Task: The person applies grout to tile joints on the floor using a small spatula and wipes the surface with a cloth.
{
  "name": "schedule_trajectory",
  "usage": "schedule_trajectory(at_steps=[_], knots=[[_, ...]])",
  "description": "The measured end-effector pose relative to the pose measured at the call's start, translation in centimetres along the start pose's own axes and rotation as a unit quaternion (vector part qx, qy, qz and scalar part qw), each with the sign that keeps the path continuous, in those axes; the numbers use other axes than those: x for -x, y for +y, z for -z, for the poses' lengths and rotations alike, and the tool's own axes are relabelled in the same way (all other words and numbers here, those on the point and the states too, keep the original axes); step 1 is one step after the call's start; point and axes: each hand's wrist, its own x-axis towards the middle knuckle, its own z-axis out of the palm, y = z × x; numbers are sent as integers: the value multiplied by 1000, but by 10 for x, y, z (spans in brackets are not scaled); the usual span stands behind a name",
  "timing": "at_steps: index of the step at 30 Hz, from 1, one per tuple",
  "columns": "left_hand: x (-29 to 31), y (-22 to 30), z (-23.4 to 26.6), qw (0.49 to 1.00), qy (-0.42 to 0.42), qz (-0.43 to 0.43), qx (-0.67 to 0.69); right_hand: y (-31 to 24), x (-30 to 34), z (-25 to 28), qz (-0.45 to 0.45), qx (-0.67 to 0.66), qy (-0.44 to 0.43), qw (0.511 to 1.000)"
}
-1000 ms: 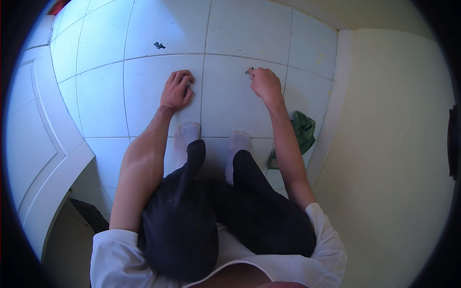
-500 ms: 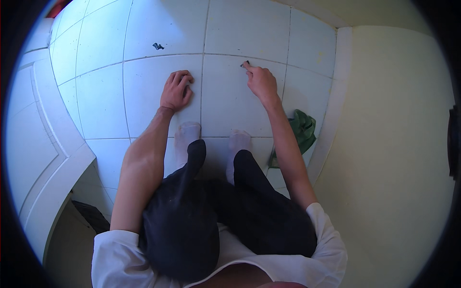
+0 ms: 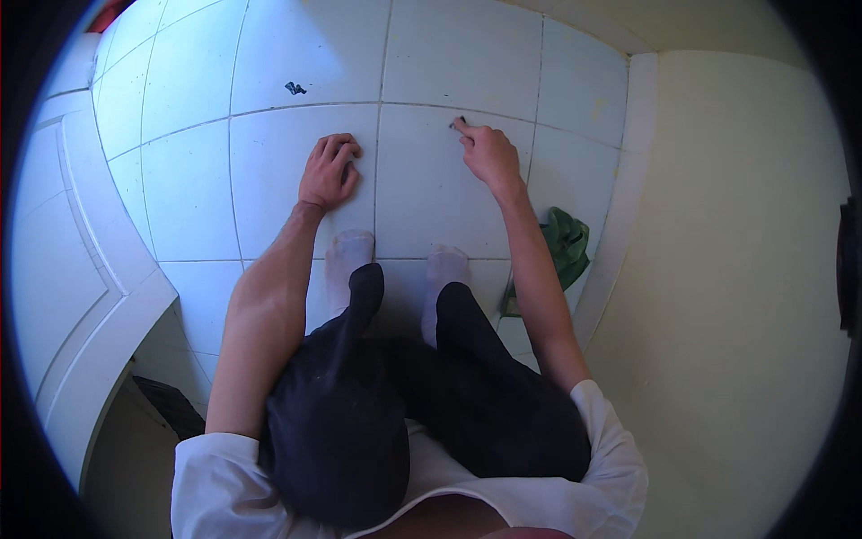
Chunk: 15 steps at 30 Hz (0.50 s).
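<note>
My right hand (image 3: 490,154) reaches out over the tiled floor (image 3: 440,202), its index finger extended and the other fingers curled in. Small dark bits show on both sides of that fingertip, which seems to press a dark scrap (image 3: 463,119) against the tile; the exact grip is too small to make out. To its left, my left hand (image 3: 330,171) rests on the floor with loosely bent fingers, the thumb apart from them and nothing visible in it. Beyond the left hand lies a crumpled black scrap (image 3: 295,88), touched by neither hand.
A crumpled green plastic bag (image 3: 566,242) lies beside my right forearm, near the wall (image 3: 718,269). At the left stands a white panelled door (image 3: 72,242), with a dark object (image 3: 169,406) near its lower end. My socked feet (image 3: 447,266) are between my arms. Tiny specks dot the tiles.
</note>
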Motion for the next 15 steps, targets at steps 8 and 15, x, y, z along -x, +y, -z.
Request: schedule_trajectory(at_steps=[8,15], knots=[[1,-1,3,1000,1,6,-7,13,1,16,-21,9,-21,1000],[0,-1,1,1000,1,5,0,19,5,9,-35,-3,13,999]])
